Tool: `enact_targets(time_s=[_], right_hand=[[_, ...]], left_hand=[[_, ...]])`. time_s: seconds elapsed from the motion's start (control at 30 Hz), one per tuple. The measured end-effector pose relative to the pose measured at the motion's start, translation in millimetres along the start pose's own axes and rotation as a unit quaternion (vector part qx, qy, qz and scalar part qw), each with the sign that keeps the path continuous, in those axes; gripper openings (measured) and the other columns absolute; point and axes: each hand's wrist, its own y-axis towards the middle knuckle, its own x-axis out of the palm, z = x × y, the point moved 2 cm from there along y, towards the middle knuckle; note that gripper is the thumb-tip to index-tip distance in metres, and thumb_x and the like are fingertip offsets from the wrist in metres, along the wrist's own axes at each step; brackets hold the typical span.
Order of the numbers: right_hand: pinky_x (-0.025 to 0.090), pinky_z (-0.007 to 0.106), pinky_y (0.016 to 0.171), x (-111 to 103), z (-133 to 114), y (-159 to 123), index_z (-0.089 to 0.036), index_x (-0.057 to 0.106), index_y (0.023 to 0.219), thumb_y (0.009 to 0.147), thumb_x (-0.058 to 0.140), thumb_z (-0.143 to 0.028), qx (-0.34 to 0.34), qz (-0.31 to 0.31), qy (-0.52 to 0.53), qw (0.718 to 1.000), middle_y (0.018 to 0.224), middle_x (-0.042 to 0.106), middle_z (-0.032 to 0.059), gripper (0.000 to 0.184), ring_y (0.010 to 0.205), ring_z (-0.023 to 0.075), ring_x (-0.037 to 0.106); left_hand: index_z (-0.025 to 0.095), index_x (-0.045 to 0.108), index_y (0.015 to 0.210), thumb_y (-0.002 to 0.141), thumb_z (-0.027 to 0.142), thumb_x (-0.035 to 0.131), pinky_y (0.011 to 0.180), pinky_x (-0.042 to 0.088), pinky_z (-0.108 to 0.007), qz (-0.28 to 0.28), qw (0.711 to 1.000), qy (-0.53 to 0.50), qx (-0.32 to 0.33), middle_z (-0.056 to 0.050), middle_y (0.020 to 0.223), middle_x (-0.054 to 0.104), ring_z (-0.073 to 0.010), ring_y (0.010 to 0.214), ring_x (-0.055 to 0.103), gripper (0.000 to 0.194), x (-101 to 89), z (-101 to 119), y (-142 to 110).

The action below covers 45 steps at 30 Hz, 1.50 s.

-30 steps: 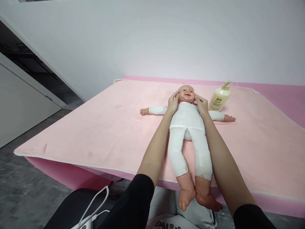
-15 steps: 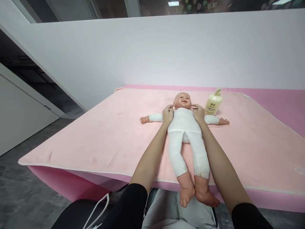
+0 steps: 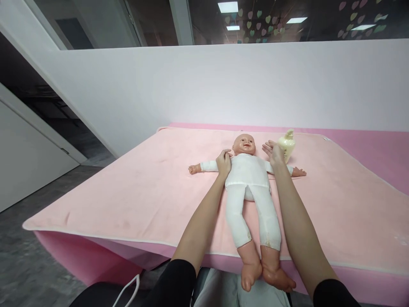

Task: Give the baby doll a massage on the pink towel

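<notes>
A baby doll with a white cloth body lies on its back on a pink blanket, arms spread wide. Its head points toward the wall and its feet hang over the near edge. My left hand is closed around the doll's shoulder on the left side, fingers curled by its neck. Off the opposite shoulder, my right hand is raised with its fingers stretched out and nothing in it. Just behind that hand stands a pale yellow pump bottle, partly covered by it.
The blanket covers a pink table set against a white half wall with glass above. To the left are a grey floor and a white door. A white cable hangs near my lap.
My right hand has let go of the doll's shoulder and moved up and right, opening in front of the bottle. My left hand stays at the shoulder. The view has tilted up slightly.
</notes>
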Motion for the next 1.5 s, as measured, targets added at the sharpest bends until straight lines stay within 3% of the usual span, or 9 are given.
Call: enact_targets(time_s=[0.33,0.57,0.8,0.93,1.03,1.13,1.27,1.4,1.5], right_hand=[[0.051,0.03,0.09,-34.4,-61.9,0.6,-0.015,0.055,0.085,0.077,0.039,-0.018,0.038,-0.113,0.204,0.972,0.105,0.057,0.0127,0.018,0.108,0.0166,0.055],[0.057,0.027,0.073,-22.9,-83.1,-22.8,-0.016,0.047,0.084,0.08,0.038,-0.015,0.097,-0.036,0.315,0.943,0.101,0.054,0.0102,0.01,0.108,0.0177,0.054],[0.056,0.03,0.076,-22.5,-85.3,-22.6,-0.017,0.052,0.092,0.082,0.041,-0.019,0.081,-0.069,0.292,0.95,0.106,0.052,0.0107,0.015,0.106,0.0159,0.055],[0.055,0.031,0.078,-25.6,-80.6,-13.7,-0.019,0.051,0.089,0.081,0.044,-0.019,0.073,-0.075,0.296,0.949,0.102,0.053,0.0091,0.011,0.101,0.0148,0.057],[0.056,0.032,0.074,-24.6,-76.2,-6.2,-0.02,0.047,0.088,0.084,0.041,-0.024,0.069,-0.051,0.311,0.947,0.102,0.053,0.0087,0.009,0.097,0.0143,0.058],[0.057,0.033,0.072,-19.4,-73.9,-5.1,-0.02,0.044,0.09,0.087,0.032,-0.032,0.064,-0.008,0.333,0.941,0.104,0.052,0.0091,0.018,0.096,0.0135,0.059],[0.055,0.035,0.075,-10.0,-77.9,-17.4,-0.018,0.045,0.096,0.087,0.024,-0.041,0.078,0.003,0.35,0.934,0.101,0.054,0.0106,0.032,0.099,0.0161,0.058],[0.053,0.042,0.08,-7.3,-80.7,-23.2,-0.017,0.05,0.096,0.087,0.02,-0.044,0.084,-0.031,0.352,0.932,0.096,0.058,0.0092,0.041,0.1,0.0194,0.058],[0.053,0.042,0.079,-12.4,-74.8,-12.0,-0.018,0.053,0.092,0.087,0.02,-0.041,0.048,-0.013,0.319,0.947,0.09,0.06,0.0074,0.041,0.098,0.019,0.058]], left_hand=[[0.017,0.062,0.087,0.079,0.018,0.035,0.066,0.043,-0.022,-0.027,1.0,0.008,0.012,0.0,0.068,0.062,-0.011,0.066,0.057,0.028,2.4,-0.2,2.4],[0.017,0.062,0.086,0.079,0.017,0.035,0.067,0.043,-0.021,-0.032,0.999,0.023,0.005,0.001,0.067,0.062,-0.0105,0.067,0.057,0.028,3.9,-0.5,3.8],[0.016,0.063,0.086,0.079,0.016,0.035,0.068,0.043,-0.021,-0.043,0.999,0.028,-0.009,0.0,0.068,0.063,-0.0109,0.067,0.057,0.028,3.1,4.9,3.1],[0.016,0.063,0.087,0.08,0.016,0.035,0.071,0.045,-0.024,-0.046,0.998,0.032,-0.007,-0.002,0.074,0.065,-0.0126,0.073,0.059,0.029,1.4,21.4,5.8],[0.016,0.061,0.093,0.082,0.019,0.036,0.079,0.045,-0.025,-0.029,0.996,0.033,0.076,-0.006,0.092,0.066,-0.0145,0.089,0.059,0.028,6.8,54.7,8.7],[0.018,0.058,0.103,0.086,0.024,0.033,0.093,0.04,-0.028,-0.069,0.976,0.053,0.198,-0.006,0.109,0.062,-0.0154,0.106,0.053,0.031,29.2,103.5,9.0],[0.021,0.049,0.12,0.09,0.033,0.03,0.106,0.027,-0.034,-0.225,0.907,0.118,0.335,-0.004,0.132,0.048,-0.0166,0.128,0.035,0.038,84.9,164.8,6.9],[0.019,0.05,0.12,0.09,0.036,0.029,0.108,0.021,-0.044,-0.336,0.854,0.247,0.312,-0.005,0.137,0.041,-0.0229,0.133,0.025,0.04,137.0,188.6,12.2],[0.016,0.056,0.111,0.089,0.031,0.028,0.105,0.024,-0.048,-0.386,0.811,0.327,0.292,-0.01,0.126,0.051,-0.0246,0.127,0.034,0.038,154.4,186.9,14.7]])
